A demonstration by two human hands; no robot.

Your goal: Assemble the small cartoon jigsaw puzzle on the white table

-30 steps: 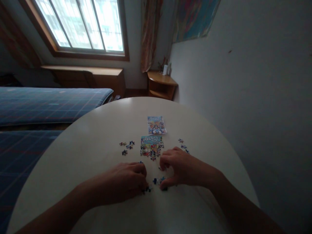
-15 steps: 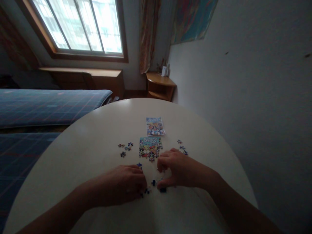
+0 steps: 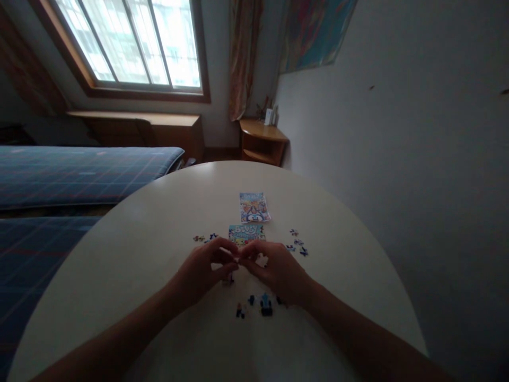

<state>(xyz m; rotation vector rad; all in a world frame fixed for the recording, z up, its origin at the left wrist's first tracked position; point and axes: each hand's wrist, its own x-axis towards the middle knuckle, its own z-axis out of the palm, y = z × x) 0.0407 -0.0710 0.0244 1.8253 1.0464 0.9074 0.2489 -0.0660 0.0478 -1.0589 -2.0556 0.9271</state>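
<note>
Both hands have shifted since the earlier frame: the left hand (image 3: pixel 202 268) and right hand (image 3: pixel 274 268) have come together at mid-bench, uncovering some puzzle pieces nearer the wearer.

Surface and room, left to right: plaid blue mattress (image 3: pixel 79 172), fabric, squared edge, beside the bench's left edge. Behind it, a wood-framed window (image 3: pixel 131 42) with dark vertical bars above a long wooden unit (image 3: pixel 175 119). Next, a patterned curtain (image 3: pixel 240 58) in soft folds, then a wooden corner cabinet (image 3: pixel 260 130) with curved front, beyond the bench's far edge. Plain matt wall (image 3: pixel 397 159) along the right edge. Bench (image 3: pixel 119 254): pale, smooth, round-edged, faint sheen toward the far left edge.

On the bench, left to right: loose knobbed pieces (image 3: pixel 199 239) on the left-edge side; the assembled puzzle (image 3: pixel 246 232), flat, interlocked, multicoloured, central, its lower part hidden by the hands; a creased printed sheet (image 3: pixel 253 207) between it and the far edge; dark and blue pieces (image 3: pixel 265 305) toward the near edge; further pieces (image 3: pixel 298 242) toward the right edge.

Fingers of both hands are bent, tips meeting; whether they pinch a piece cannot be told.
</note>
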